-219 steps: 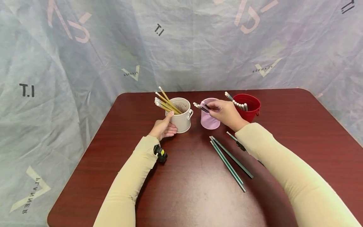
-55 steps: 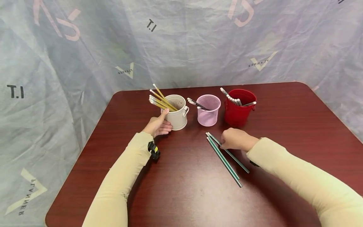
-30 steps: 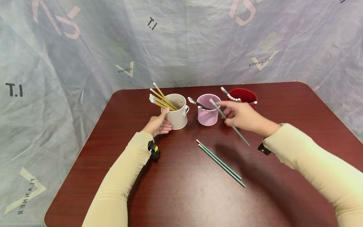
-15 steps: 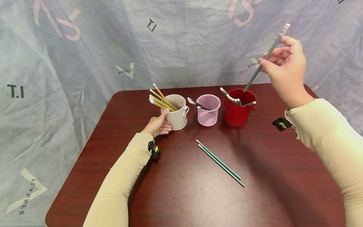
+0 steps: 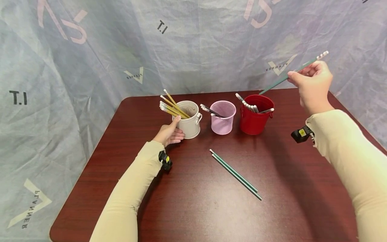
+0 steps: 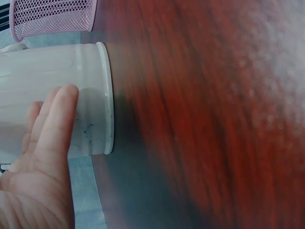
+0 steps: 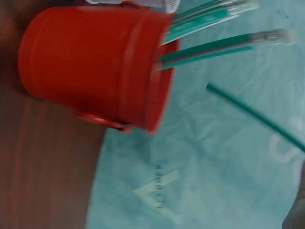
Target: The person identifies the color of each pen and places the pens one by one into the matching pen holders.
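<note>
My right hand (image 5: 314, 84) pinches a green pencil (image 5: 279, 79) near its white-eraser end. The pencil slants down leftward, its unerasered end apart from the rim of the red bucket (image 5: 255, 122) in the right wrist view. Several green pencils with white erasers (image 7: 205, 50) lean in that bucket. My left hand (image 5: 169, 132) rests against the white bucket (image 5: 191, 129), thumb near the rim and fingers straight along its side (image 6: 50, 124). Several yellow pencils (image 5: 173, 107) lean in the white bucket. Two green pencils (image 5: 235, 174) lie on the table.
Between the buckets stands a pink mesh cup (image 5: 222, 124) with several black pencils (image 5: 211, 111). All three containers stand toward the back of the reddish-brown table (image 5: 187, 201). A grey printed cloth (image 5: 193, 50) hangs behind.
My right hand lifted one of three green pencils from the table, carried it up to the red bucket, then dropped slightly, tilting it flatter. Earlier, black pencils went into the pink cup.
</note>
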The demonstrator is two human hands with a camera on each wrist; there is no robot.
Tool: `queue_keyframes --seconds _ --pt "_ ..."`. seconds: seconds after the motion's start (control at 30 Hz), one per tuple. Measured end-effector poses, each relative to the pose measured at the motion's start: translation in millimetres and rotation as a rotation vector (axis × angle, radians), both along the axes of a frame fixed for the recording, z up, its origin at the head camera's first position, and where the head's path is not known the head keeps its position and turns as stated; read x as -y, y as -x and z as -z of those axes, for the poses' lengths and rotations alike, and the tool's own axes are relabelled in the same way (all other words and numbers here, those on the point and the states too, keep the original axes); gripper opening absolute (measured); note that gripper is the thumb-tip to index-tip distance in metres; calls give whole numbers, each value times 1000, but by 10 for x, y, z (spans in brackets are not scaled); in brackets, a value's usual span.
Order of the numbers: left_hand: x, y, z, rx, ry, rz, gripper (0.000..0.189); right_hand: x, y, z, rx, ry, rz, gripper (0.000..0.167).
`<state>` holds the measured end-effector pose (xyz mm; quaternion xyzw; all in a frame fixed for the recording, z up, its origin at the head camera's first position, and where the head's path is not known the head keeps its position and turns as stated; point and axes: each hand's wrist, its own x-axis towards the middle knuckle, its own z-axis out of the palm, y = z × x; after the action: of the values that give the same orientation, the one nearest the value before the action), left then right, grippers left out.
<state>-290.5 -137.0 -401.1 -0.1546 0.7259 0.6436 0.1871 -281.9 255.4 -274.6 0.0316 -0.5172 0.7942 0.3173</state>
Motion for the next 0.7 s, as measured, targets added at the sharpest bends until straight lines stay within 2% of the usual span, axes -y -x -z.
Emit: queue_keyframes --seconds 0.17,0.3,0.53,0.7 --pt "17 2 7 -1 -1 -5 82 -67 65 393 159 -156 140 30" --pt "0 10 15 0 -8 0 82 -105 76 627 262 -325 195 28" --pt "-23 22 20 1 -11 4 81 -154 30 764 395 -728 219 12" --pt "-1 23 30 1 -10 1 81 -170 27 821 458 -898 192 32"
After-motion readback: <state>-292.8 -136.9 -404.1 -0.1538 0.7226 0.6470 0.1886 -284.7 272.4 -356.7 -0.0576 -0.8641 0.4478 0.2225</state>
